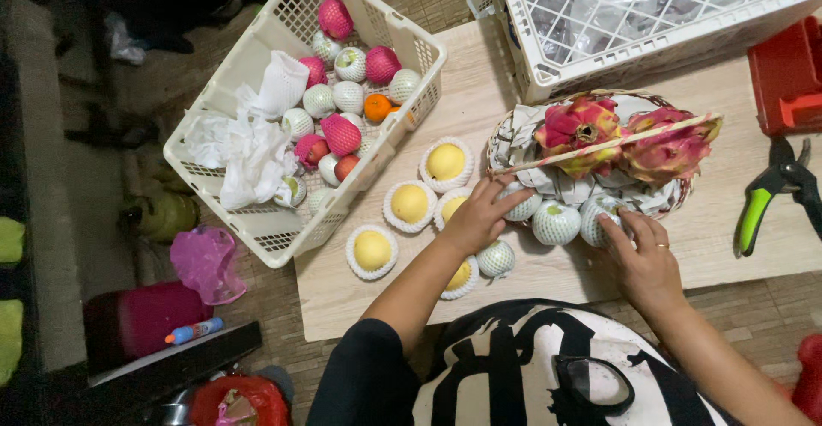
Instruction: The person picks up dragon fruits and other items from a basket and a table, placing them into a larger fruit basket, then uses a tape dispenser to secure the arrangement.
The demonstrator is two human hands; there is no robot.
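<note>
A woven gift basket (514,131) lined with paper stands on the wooden table (462,92). It holds two pink dragon fruits (580,131) under a straight handle, and net-wrapped green fruits (556,223) along its front. My left hand (479,216) rests fingers-down on one net-wrapped fruit at the basket's front left. My right hand (638,255) touches another net-wrapped fruit (597,216) at the front right. Several yellow fruits (409,204) in white foam cups lie on the table to the left of my left hand.
A white plastic crate (282,238) at the left holds fruits in pink and white nets plus crumpled white wrapping. Another white crate (548,75) with plastic sheets stands at the back. Green-handled pruning shears (775,190) and a red box (783,75) sit at the right.
</note>
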